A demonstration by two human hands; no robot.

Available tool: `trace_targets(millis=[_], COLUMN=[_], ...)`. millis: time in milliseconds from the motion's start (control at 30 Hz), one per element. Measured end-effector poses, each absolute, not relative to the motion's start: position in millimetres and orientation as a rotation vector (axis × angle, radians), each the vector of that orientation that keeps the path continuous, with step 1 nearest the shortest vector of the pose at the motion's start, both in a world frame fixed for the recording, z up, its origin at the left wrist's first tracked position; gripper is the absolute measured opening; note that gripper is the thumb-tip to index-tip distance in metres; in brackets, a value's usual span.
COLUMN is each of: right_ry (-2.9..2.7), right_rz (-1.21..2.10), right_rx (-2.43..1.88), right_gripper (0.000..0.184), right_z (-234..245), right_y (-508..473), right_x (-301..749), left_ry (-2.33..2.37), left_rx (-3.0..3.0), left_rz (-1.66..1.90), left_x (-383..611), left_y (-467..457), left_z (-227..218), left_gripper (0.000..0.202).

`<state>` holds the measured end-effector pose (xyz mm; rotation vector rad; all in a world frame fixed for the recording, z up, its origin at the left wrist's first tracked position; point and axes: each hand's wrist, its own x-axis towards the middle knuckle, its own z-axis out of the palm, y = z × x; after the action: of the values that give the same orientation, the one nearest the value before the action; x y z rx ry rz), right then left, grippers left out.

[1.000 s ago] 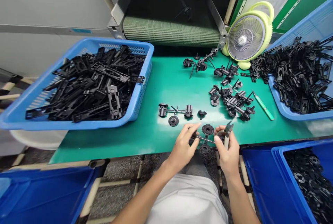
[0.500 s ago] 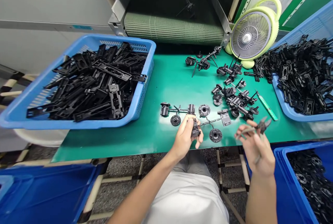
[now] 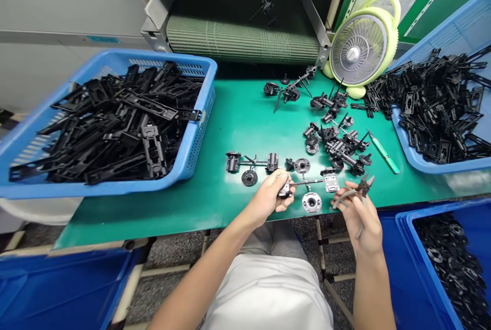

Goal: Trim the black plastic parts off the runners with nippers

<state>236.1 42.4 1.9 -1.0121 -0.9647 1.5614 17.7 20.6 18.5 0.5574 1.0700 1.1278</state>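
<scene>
My left hand (image 3: 266, 194) grips a black moulded block at one end of a plastic sprue (image 3: 311, 181). Round discs and a flat plate hang from this sprue, just above the table's front edge. In my right hand (image 3: 364, 220) are diagonal cutters (image 3: 363, 185), their jaws pointing up and away from me, the grey handles spread apart. They are close to the plate end of the sprue, without touching it. Left of it, another black sprue (image 3: 253, 162) with a disc lies on the green table (image 3: 153, 212).
Blue baskets of black parts stand left (image 3: 201, 140) and right (image 3: 422, 166). More sprues (image 3: 341, 146), a green pen-like tool (image 3: 383, 152) and a fan (image 3: 358, 51) are on the table. A conveyor (image 3: 241, 38) runs behind; a blue bin (image 3: 402, 230) of discs sits lower right.
The cutters in my right hand have come left, closer to the held sprue. My left hand has tilted the sprue, so its plate and lower disc catch more light. The view has shifted slightly.
</scene>
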Motion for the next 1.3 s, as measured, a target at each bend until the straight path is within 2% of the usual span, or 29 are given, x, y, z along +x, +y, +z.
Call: trace_targets(millis=[167,267,367,500,600,633,767,900,1067,1300], right_ry=[-1.092,-1.178,-1.141,-0.939,-0.840,-0.820,-0.781,-0.784,-0.777,-0.732], right_rz=[1.566,1.551,1.592,1.636,1.649,1.651,1.685,1.704,1.714,1.750], right_rx=[-1.068,-1.064,-0.993,-0.879,-0.808,-0.789,-0.723,-0.712,-0.724,-0.693], right_gripper=[0.036,0.038,0.037,0.032,0.028,0.027,0.025,0.027,0.026,0.026], right_z=[3.1,-1.4,-8.5,-16.4,-18.7,-19.1,-20.1,-20.2,-19.2,-19.7], right_y=[59.1,60.9,63.2,66.6,66.9,66.8,67.3,68.5,69.7,69.7], right_x=[219.4,211.6,207.9,206.6,207.3,207.7,209.5,209.9,210.7,212.5], left_ry=[1.797,2.115,2.251,2.105,2.000,2.014,1.989,1.698,1.311,1.587], left_rx=[1.132,1.441,1.485,1.522,1.500,1.477,1.391,0.986,0.453,0.761], left_rz=[0.872,0.709,0.744,0.987,1.024,0.992,0.990,1.190,1.098,1.014], left_x=[3.2,-5.3,-6.7,14.5,36.9,41.6,39.2,20.6,9.5,9.0], left_y=[9.6,-5.6,-19.7,-21.3,-12.9,-10.5,-8.1,-6.5,-1.8,2.3], left_z=[17.3,20.2,30.7,51.1,60.0,61.1,60.3,51.1,29.4,25.7], left_gripper=[0.015,0.016,0.018,0.012,0.039,0.040,0.023,0.027,0.040,0.034])
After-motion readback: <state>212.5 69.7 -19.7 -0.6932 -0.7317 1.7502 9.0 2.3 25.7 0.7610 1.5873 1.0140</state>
